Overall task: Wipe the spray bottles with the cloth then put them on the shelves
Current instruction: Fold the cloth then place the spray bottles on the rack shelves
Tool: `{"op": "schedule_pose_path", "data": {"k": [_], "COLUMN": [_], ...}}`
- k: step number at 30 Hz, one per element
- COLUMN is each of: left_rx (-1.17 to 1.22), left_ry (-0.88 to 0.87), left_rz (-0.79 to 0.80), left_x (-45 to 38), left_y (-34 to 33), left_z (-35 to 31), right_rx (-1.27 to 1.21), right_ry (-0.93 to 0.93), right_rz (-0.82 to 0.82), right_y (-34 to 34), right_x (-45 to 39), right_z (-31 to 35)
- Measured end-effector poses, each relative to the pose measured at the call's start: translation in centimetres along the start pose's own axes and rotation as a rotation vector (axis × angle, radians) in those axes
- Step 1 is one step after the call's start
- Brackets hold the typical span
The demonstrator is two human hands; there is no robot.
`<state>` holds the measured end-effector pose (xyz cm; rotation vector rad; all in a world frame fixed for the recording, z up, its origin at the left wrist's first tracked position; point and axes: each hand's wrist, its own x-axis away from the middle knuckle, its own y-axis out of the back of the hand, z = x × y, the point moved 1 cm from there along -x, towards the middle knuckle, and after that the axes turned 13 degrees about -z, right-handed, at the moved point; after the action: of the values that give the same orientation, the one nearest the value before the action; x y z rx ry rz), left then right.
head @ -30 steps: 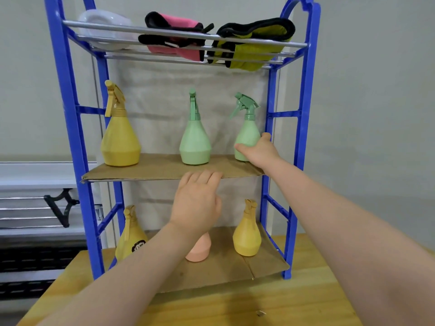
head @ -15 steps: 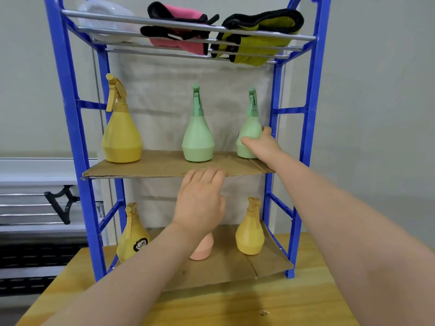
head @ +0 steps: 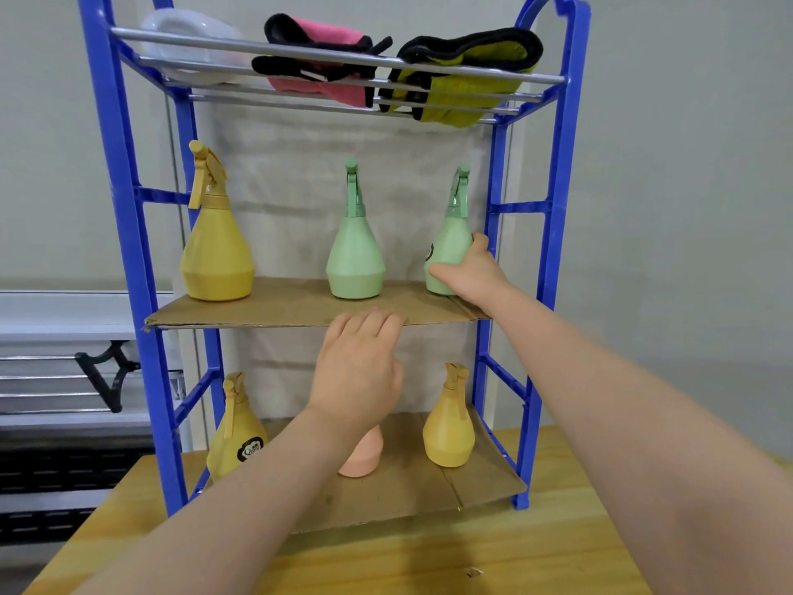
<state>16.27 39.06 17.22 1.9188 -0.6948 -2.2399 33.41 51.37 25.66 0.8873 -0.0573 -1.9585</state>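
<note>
Moved: right hand point(head: 474, 272) has turned the right green bottle point(head: 448, 251), nozzle now rearward.
Grip: fingers curled round it.
Left hand point(head: 358, 367): fingers straight, together, on shelf edge point(head: 257, 323).
Risk: bottle near edge; nudging tips it.

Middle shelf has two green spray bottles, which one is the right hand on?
The right-end green bottle, beside the blue upright: the right hand grips its base. The centre green bottle stands untouched.

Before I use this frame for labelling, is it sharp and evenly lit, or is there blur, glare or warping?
Head view: light is soft and even, with faint shadows; no strong glare beyond a dull sheen on the top rails. The green bottle in the right hand and the left hand look sharp. The wide lens bows the blue rack posts and stretches the forearms near the bottom edge.
</note>
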Motion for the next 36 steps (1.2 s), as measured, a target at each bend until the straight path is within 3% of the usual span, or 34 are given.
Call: {"op": "schedule_pose_path", "data": {"k": [8,36], "left_rx": [-0.004,0.035], "left_ry": [0.008,0.0], "left_rz": [0.012,0.018], "left_x": [0.0,0.0], "left_y": [0.0,0.2], "left_z": [0.0,0.1], "right_rx": [-0.051,0.009], "right_ry": [0.03,0.022], "right_rz": [0.056,-0.008], "right_y": [2.0,2.5], "right_x": [0.5,1.3], "right_z": [-1.1,-0.6]}}
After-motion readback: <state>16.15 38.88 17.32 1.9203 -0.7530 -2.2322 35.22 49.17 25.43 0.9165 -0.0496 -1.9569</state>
